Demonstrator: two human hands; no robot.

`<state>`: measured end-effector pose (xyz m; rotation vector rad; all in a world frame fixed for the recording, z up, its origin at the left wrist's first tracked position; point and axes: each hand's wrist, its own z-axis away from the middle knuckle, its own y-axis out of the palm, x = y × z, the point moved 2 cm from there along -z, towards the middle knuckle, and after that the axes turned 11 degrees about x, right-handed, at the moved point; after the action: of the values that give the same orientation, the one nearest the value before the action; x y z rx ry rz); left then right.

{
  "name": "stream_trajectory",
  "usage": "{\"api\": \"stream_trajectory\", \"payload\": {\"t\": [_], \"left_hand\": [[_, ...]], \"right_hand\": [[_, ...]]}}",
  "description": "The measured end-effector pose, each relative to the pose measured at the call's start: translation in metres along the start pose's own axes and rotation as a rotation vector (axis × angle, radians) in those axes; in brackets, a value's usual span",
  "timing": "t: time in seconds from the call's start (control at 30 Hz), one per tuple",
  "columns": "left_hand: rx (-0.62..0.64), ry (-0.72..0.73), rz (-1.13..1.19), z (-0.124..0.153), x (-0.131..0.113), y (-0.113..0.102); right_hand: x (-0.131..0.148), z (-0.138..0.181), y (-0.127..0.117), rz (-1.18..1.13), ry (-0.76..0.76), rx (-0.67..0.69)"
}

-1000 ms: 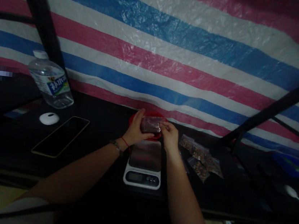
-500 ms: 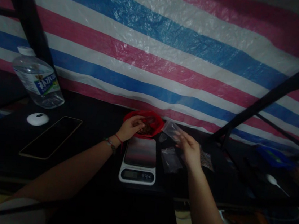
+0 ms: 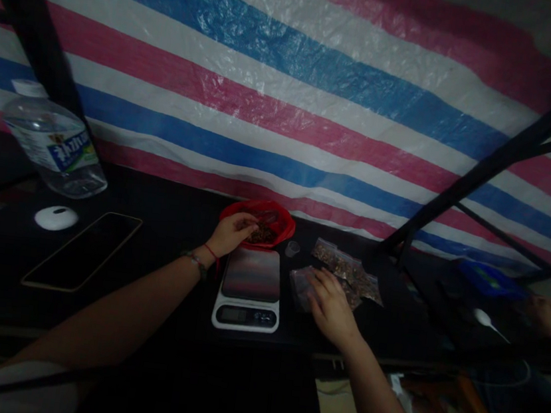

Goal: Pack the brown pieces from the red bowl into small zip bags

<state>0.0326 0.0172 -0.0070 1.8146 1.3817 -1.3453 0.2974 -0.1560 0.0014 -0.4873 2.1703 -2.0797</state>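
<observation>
My left hand [image 3: 229, 233] reaches over the near left rim of a red plastic bag or basin [image 3: 284, 226], thumb and fingers closed together; what they grip, if anything, is hidden. Small brown bits [image 3: 263, 233] lie inside the red container. Just in front stands a white kitchen scale [image 3: 251, 277] with nothing on its plate. My right hand [image 3: 333, 307] rests with stretched fingers on a small clear plastic bag [image 3: 300, 286] to the right of the scale. Several filled clear bags of brown bits [image 3: 346, 265] lie just beyond that hand. A small clear cup [image 3: 292, 249] stands between.
At left are a large water bottle [image 3: 57, 143], a white rounded object [image 3: 56, 218] and a phone [image 3: 83, 250]. To the right lie a white spoon [image 3: 485, 319] and a blue tray [image 3: 490, 280], beside another person's hand [image 3: 546, 313]. A striped sheet [image 3: 268, 98] hangs behind the black table.
My right hand has come down from holding a clear bag in the air and now lies on the table bag. My left hand stays at the red container. The view has shifted slightly right.
</observation>
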Motion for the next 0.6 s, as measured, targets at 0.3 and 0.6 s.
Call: {"api": "stream_trajectory", "payload": {"t": [0.3,0.6], "left_hand": [[0.022,0.015,-0.037,0.001,0.002,0.001],[0.056,-0.013,-0.054,0.001,0.001,0.002]], "right_hand": [[0.004,-0.025,0.04,0.036,0.136,0.23],[-0.001,-0.028,0.047,0.03,0.2,0.233]]}}
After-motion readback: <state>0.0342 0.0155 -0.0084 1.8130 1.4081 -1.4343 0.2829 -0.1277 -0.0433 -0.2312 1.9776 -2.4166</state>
